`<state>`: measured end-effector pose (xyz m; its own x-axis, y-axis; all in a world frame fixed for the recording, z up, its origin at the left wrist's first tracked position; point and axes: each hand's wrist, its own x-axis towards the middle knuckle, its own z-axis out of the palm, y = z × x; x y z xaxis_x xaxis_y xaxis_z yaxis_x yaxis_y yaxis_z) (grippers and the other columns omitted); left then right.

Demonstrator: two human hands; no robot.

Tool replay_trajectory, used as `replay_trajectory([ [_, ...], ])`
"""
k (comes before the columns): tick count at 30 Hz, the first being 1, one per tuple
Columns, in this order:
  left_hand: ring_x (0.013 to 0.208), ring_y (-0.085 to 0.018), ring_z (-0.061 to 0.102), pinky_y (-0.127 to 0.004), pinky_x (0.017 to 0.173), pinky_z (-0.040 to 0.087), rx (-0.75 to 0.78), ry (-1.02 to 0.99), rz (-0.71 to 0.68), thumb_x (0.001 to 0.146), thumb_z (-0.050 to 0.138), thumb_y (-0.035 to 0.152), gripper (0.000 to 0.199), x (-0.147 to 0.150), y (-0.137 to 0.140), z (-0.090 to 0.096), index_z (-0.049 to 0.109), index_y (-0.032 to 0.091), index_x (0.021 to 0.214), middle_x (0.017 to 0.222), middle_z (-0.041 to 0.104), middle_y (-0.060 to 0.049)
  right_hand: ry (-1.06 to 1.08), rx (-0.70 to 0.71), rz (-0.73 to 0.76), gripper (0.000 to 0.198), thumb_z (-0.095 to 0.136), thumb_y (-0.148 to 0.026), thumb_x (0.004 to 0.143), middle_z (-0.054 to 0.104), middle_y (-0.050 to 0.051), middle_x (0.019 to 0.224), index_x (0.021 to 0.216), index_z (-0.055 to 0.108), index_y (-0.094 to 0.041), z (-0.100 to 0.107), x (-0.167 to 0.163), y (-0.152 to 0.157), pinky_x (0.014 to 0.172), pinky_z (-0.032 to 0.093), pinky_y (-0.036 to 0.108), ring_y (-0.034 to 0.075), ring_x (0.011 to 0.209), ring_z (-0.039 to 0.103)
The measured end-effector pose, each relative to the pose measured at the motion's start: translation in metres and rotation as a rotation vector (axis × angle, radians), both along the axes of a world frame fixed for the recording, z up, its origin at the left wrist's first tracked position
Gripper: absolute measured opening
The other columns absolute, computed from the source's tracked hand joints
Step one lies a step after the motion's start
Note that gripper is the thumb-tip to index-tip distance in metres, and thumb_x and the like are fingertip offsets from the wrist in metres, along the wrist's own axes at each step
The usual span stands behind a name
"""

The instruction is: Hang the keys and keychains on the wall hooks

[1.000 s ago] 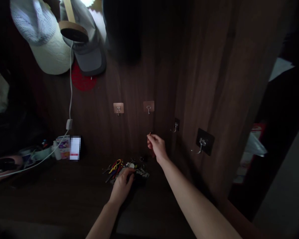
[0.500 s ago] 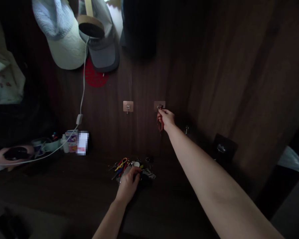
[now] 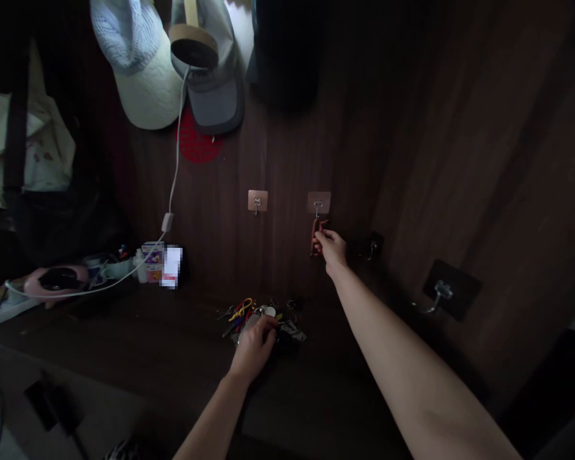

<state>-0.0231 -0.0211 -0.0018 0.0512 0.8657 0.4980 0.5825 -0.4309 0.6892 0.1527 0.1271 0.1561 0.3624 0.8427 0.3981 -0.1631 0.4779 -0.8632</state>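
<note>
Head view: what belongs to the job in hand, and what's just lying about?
Job, likely:
thin reddish strap in right hand
square copper-coloured hook plate above it
jumbled multicoloured pile under left hand

Just around:
grey cloth cap
white plastic bottle

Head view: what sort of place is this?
Probably a home storage nook, perhaps by an entrance: caps up high, hooks stuck to the brown wall, and a bag at left.

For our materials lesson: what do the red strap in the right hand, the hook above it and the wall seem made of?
Red strap: perhaps leather or fabric, dull, as it bends in thin strips. Hook: likely metal, shiny, since its wire glints. Wall: wood or laminate, low sheen, showing streaked grain.
</note>
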Motion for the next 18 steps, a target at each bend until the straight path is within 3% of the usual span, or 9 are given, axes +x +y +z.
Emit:
replay_trajectory([
  [5,0.081,-0.016,0.057,-0.027,0.076,0.042,0.012,-0.002,0.005,0.080,0.042,0.021,0.020,0.001,0.001,0.000,0.057,0.023,0.092,0.084,0.061,-0.002,0.038,0.040,-0.021,0.022,0.067,-0.024,0.057,0.061,-0.003,0.056,0.075,0.058,-0.015,-0.034,0.000,-0.002,0.056,0.044,0.022,0.011,0.058,0.057],
  [9,0.079,-0.017,0.058,-0.028,0.075,0.043,-0.012,0.007,0.014,0.079,0.043,0.021,0.020,0.000,0.002,-0.002,0.058,0.023,0.093,0.082,0.062,-0.002,0.088,0.078,-0.032,0.036,0.067,-0.028,0.055,0.068,0.005,0.088,0.089,0.060,-0.016,-0.051,0.001,-0.006,0.070,0.045,0.027,0.017,0.087,0.061],
  [13,0.083,-0.017,0.058,-0.029,0.077,0.044,-0.017,0.013,0.024,0.079,0.044,0.022,0.021,0.000,0.004,-0.003,0.059,0.022,0.093,0.087,0.062,-0.003,0.204,0.074,-0.029,0.045,0.063,-0.028,0.059,0.059,0.006,0.118,0.103,0.058,-0.022,-0.062,0.003,-0.016,0.077,0.044,0.027,0.018,0.109,0.053],
  [18,0.086,-0.017,0.058,-0.030,0.079,0.044,0.008,-0.006,0.012,0.080,0.044,0.022,0.019,0.000,0.003,-0.003,0.059,0.023,0.092,0.089,0.062,-0.003,0.234,-0.079,0.020,0.037,0.062,-0.026,0.057,0.063,0.004,0.109,0.093,0.063,-0.024,-0.094,0.008,-0.034,0.069,0.044,0.022,0.017,0.106,0.054],
])
